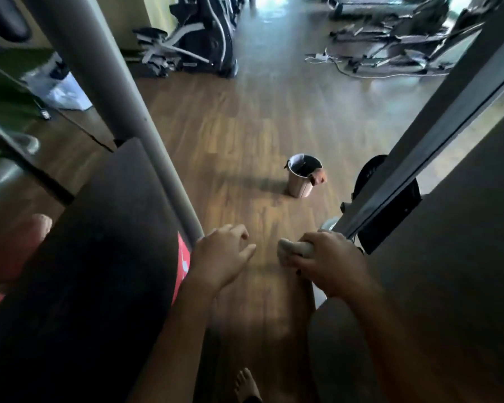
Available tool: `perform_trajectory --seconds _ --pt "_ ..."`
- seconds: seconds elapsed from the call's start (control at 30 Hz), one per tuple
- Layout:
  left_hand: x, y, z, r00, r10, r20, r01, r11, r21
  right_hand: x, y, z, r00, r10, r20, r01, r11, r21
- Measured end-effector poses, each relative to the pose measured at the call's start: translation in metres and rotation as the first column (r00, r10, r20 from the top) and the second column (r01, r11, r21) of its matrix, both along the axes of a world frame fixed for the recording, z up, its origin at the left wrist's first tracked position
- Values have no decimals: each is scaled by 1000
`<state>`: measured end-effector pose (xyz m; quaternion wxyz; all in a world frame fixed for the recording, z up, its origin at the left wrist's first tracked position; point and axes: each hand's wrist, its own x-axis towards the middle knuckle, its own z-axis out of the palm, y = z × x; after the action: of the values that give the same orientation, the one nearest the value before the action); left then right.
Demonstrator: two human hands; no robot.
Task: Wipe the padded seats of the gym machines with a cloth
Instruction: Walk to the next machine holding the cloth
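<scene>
My right hand (330,263) is closed around a bunched pale grey cloth (293,249), held low beside the foot of a slanted grey machine beam (437,132). My left hand (221,254) is empty, fingers spread, hovering next to the base of a thick grey post (114,91). A large dark padded surface (99,257) with a red edge fills the lower left, just left of my left hand. A dark pad or panel (460,257) covers the right side.
A metal bucket (301,175) with a brown rag over its rim stands on the wooden floor (230,135) ahead. Elliptical machines (198,33) stand at the back left, more equipment (390,36) and cables at the back right. My bare foot (246,385) shows below.
</scene>
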<state>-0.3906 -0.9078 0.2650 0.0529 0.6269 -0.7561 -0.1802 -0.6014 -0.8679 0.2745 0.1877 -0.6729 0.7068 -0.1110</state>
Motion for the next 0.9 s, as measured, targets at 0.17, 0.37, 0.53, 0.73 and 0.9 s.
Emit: perform_trajectory --seconds 0.17,0.37,0.53,0.73,0.9 --pt "-4 -89 5 995 77 -63 -75 997 27 -2 -90 13 999 -18 46 20 998 -59" --pt "-5 -183 7 984 155 -91 -160 986 -43 5 -202 20 996 14 89 -10 999 -48" --pt "-15 -272 -1 979 189 -82 -197 976 -94 0 -313 21 995 77 70 -76 997 -20" --pt "-23 -385 4 972 234 -9 -232 957 -177 -17 -438 20 991 110 73 -111 994 9" --pt "-7 -442 7 955 297 0 -289 930 -228 -27 -504 24 975 215 55 -216 976 3"
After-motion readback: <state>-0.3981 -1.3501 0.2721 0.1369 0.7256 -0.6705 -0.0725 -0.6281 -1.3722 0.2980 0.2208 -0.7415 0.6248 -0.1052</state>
